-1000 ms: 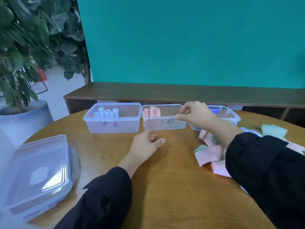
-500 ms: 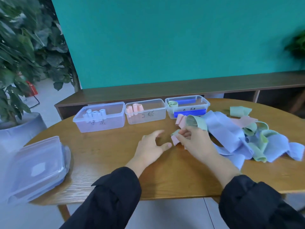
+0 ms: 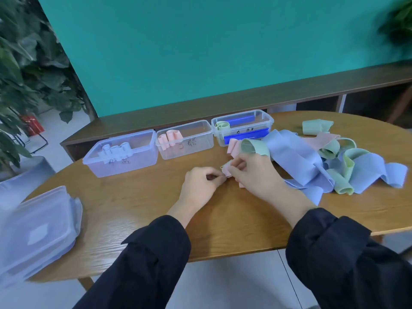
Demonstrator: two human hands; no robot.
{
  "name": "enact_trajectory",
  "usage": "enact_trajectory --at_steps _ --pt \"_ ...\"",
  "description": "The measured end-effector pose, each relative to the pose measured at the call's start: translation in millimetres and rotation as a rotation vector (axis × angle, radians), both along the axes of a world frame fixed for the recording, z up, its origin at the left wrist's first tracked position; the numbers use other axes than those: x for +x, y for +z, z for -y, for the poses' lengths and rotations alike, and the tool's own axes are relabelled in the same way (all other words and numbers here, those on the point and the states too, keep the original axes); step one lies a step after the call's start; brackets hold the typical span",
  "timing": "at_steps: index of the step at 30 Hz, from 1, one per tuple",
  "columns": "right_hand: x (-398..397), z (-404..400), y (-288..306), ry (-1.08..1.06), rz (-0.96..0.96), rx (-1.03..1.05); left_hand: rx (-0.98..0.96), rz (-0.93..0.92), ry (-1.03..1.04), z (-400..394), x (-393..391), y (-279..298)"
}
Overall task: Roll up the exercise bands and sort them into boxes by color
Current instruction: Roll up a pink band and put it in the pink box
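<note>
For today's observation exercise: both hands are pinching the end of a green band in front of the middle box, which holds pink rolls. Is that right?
Not quite. In the head view the band pinched by the left hand and right hand is pink, not green. It does lie in front of the middle box, which holds pink rolls.

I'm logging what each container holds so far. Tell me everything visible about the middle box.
The middle box is a clear plastic rectangular tub with a rolled rim and no lid, standing upright on the wooden table between two similar boxes. Dark handwriting marks its front wall but is not legible. Inside, at its left end, stand a few pink rolled bands; the remainder looks empty. Neither hand touches it.
</note>
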State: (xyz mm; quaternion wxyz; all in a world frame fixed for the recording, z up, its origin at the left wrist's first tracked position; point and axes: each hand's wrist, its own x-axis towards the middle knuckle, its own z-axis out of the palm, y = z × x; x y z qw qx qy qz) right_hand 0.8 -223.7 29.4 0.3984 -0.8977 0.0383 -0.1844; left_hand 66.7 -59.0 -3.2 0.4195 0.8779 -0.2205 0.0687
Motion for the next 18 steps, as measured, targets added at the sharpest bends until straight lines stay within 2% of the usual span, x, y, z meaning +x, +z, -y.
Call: enact_trajectory --at_steps 3,7,12,18 --pt "-1.2 -2.4 3.2 -0.002 0.036 0.027 -0.045 0.006 0.029 -3.5 -7.0 2.4" --pt "-1.7 -8.3 6.3 -0.021 0.124 0.050 -0.204 0.012 0.126 -17.7 -25.7 9.0" --pt "-0.6 -26.0 -2.2 0.046 0.078 -0.026 -0.286 -0.102 0.216 -57.9 -55.5 15.4" --pt "0.7 -54.5 -5.3 0.155 0.082 -0.044 -0.406 -0.075 0.399 -100.7 -71.6 19.9"
